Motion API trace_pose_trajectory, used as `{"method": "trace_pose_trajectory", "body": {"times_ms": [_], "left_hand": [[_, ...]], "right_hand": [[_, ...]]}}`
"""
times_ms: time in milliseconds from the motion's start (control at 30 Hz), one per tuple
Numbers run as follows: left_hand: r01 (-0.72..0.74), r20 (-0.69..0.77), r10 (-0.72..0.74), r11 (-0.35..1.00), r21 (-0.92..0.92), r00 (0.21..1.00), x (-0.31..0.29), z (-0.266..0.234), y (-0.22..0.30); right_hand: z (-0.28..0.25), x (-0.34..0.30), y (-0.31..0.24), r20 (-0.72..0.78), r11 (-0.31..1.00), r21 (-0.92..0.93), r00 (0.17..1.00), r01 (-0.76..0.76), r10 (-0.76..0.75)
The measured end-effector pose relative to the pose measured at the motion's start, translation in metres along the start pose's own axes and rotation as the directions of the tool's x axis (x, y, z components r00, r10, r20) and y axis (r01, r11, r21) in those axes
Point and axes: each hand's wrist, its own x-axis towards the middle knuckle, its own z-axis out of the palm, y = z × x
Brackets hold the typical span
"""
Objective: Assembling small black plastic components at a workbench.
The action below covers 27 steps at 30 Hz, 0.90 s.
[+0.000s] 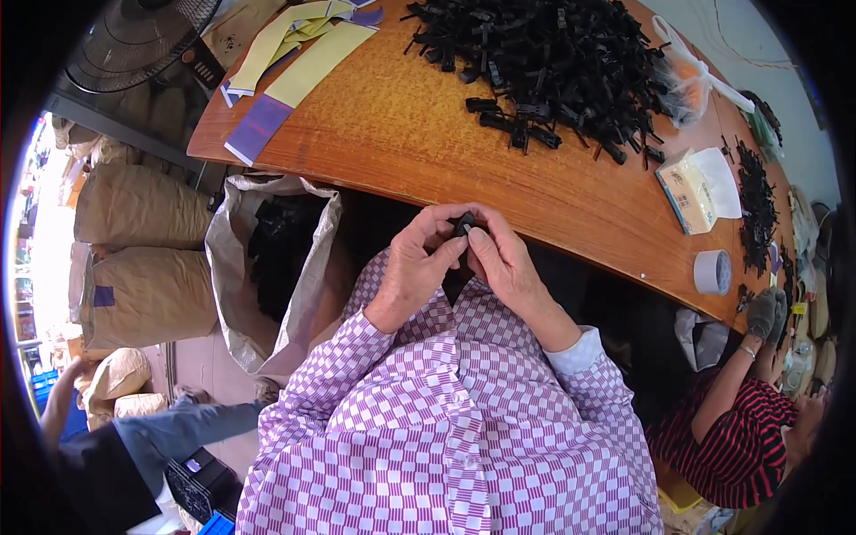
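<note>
Just in front of the table's near edge, my two hands meet over a small black plastic part (pixel 465 223). My left hand (pixel 417 259) is closed, its thumb and fingers pinching the part from one side. From the other side my right hand (pixel 505 260) grips it too, with the thumb tip pressed against it. Fingers cover most of the part, so its exact kind cannot be made out. Farther off on the wooden table (pixel 374 134) lies a large heap of similar black plastic parts (pixel 553 62), with a few strewn at its near side.
Yellow and purple strips (pixel 303 67) lie at the table's far left. A tissue pack (pixel 687 192), a tape roll (pixel 711 272) and a plastic bag (pixel 687 80) are on the right. An open white sack (pixel 227 294) holds black parts. Co-workers sit at both sides.
</note>
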Motion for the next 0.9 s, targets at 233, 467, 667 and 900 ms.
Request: {"method": "trace_pose_trajectory", "body": {"times_ms": [233, 467, 667, 900], "left_hand": [[-0.025, -0.058, 0.03, 0.996, 0.089, 0.998, 0.0, -0.003, -0.006], [-0.159, -0.164, 0.26, 0.873, 0.461, 0.952, 0.002, -0.001, -0.014], [-0.168, -0.069, 0.292, 0.71, 0.684, 0.954, -0.003, -0.005, -0.005], [-0.118, -0.076, 0.171, 0.881, 0.458, 0.982, 0.004, -0.003, -0.008]], "right_hand": [[0.007, 0.004, 0.01, -0.003, 0.998, 0.035, 0.999, -0.052, 0.052], [0.016, 0.017, 0.028, -0.068, 0.999, 0.026, 0.997, -0.02, 0.022], [0.015, 0.014, 0.038, -0.078, 0.998, -0.055, 0.996, -0.042, 0.037], [0.004, 0.007, 0.033, -0.074, 0.999, -0.003, 0.996, 0.042, -0.042]]}}
